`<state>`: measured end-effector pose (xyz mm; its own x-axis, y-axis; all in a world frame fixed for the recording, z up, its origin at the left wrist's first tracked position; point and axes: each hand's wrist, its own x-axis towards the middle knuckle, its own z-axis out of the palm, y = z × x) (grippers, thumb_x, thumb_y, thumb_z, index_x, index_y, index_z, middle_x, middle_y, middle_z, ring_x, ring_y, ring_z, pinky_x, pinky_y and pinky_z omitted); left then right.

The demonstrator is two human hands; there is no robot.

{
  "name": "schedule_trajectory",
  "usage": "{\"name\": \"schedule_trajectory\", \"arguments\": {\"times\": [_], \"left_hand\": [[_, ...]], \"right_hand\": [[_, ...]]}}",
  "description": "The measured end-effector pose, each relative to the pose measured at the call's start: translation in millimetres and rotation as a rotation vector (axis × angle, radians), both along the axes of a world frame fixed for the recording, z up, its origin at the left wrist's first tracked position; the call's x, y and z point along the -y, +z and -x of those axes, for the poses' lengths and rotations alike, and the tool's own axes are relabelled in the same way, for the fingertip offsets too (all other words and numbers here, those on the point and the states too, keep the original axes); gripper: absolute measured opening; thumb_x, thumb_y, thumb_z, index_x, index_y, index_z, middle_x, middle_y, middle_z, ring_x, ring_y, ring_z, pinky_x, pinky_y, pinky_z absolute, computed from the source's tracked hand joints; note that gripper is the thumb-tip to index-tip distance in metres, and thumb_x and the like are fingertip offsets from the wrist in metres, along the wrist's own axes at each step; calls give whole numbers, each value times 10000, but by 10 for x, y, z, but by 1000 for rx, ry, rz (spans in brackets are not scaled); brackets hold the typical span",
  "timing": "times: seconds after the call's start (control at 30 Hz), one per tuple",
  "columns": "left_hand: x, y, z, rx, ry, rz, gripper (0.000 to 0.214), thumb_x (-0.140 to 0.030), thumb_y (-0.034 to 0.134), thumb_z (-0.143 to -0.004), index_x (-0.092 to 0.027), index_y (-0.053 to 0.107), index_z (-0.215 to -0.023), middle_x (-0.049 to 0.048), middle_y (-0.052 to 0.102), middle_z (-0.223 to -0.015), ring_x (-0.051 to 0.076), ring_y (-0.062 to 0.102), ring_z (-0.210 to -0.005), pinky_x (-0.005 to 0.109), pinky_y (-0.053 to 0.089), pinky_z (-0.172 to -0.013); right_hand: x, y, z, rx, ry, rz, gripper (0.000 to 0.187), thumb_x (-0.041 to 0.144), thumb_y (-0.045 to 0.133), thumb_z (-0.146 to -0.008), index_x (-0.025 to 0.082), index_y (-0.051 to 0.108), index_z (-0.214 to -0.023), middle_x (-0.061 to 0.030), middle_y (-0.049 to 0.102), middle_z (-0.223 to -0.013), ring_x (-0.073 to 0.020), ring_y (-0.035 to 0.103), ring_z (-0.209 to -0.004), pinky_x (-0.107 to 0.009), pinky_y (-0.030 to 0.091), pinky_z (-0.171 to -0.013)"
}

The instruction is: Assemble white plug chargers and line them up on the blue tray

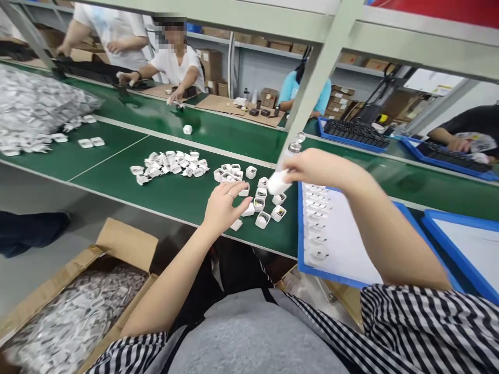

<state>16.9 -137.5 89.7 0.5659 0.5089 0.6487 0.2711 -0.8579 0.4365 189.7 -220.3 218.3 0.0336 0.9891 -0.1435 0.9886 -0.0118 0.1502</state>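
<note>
My right hand (307,169) is raised over the table, its fingers closed on a white plastic housing (277,183) that is slightly blurred. My left hand (226,202) hovers at the group of small white housings, fingers and thumb apart; whether it touches one I cannot tell. Several of these cup-like housings, such as the one with dark parts inside (262,219), stand between my hands. Left of them lies a loose heap of white plastic pieces (171,165). A blue-rimmed tray (300,234) beneath my right arm holds a column of small white pieces with dark pins.
A second blue tray (432,228) lies at the right. A large bagged pile of white parts (35,104) covers the left. An open cardboard box (125,244) stands below the edge. A shelf post (312,83) rises beyond my right hand. Co-workers sit across the green conveyor (241,137).
</note>
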Motion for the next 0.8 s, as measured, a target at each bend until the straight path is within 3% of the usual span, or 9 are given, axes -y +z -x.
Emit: {"name": "schedule_trajectory", "arguments": {"times": [0.1,0.2,0.27,0.4,0.5,0.6,0.8], "left_hand": [[-113,-139,-17,-43,7,85,236,-320,439,-732,-205,574,-886,24,614,-943,154,528,-915,274,403,-815],[-312,-420,70,-115,114,251,227,-317,442,-715,-199,588,-843,29,628,-903,170,545,-892,282,424,-786],[-430,-601,159,-169,180,333,234,-323,441,-706,-199,590,-837,30,629,-909,181,548,-891,288,428,-783],[-544,-821,298,-237,258,398,246,-338,424,-706,-207,594,-825,24,631,-900,189,549,-884,294,430,-779],[-547,-884,322,-236,283,376,247,-335,411,-714,-209,594,-820,21,630,-894,187,541,-897,290,425,-786],[-524,-925,308,-229,296,317,251,-339,403,-723,-208,592,-824,21,627,-898,183,534,-898,288,422,-788],[-490,-972,283,-268,299,239,257,-338,408,-730,-195,601,-821,39,617,-918,193,523,-900,296,413,-794]], "right_hand": [[461,-6,-527,22,-329,-25,135,241,455,-723,174,567,-756,-19,596,-709,-134,511,-621,-212,315,-507],[837,-229,-885,-1,-601,95,86,197,473,-695,167,551,-673,-29,604,-665,-146,529,-622,-216,341,-514],[1026,-434,-963,-100,-693,172,86,181,468,-686,171,547,-654,-27,611,-651,-145,542,-622,-211,359,-517],[1203,-832,-834,-267,-699,194,130,197,445,-700,182,566,-744,-22,632,-682,-143,570,-652,-202,388,-554],[1177,-1057,-687,-161,-669,134,181,237,420,-737,196,570,-831,-38,646,-754,-175,583,-718,-231,399,-601],[1137,-1218,-621,-79,-650,48,206,262,410,-757,197,559,-884,-49,647,-815,-192,589,-747,-255,411,-637],[1244,-1411,-639,-195,-690,-185,214,326,413,-734,223,549,-863,-23,647,-800,-184,603,-699,-269,449,-639]]}}
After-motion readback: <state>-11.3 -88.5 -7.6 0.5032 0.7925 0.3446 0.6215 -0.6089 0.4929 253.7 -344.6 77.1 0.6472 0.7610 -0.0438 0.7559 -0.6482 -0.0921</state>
